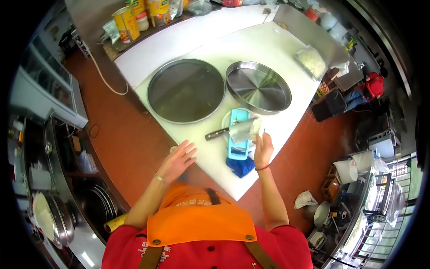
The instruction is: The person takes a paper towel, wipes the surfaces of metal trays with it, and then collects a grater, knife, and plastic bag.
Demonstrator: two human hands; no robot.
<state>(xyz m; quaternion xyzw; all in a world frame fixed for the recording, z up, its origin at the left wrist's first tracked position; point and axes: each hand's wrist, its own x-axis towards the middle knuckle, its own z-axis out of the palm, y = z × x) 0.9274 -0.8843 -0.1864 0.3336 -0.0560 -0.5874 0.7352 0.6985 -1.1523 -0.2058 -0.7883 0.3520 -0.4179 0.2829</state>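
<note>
My left hand (pixel 178 160) is at the table's near left edge, fingers spread, holding nothing. Fingers of my right hand (pixel 264 150) curl round a pale white piece (pixel 256 128) whose kind I cannot make out. Beside that piece lies a cleaver (pixel 242 131), its dark handle pointing left, across a light-blue slicer (pixel 238 149). Under the slicer, a white bowl (pixel 226 120) is mostly hidden. A crumpled blue cloth (pixel 241 167) touches the slicer's near end.
Two round metal pans stand farther back, a wide dark one (pixel 186 91) and a shiny deeper one (pixel 259 87). A clear bag of pale food (pixel 311 62) lies at the far right. Yellow cans (pixel 126 24) line the shelf. Another person (pixel 372 86) is in the right background.
</note>
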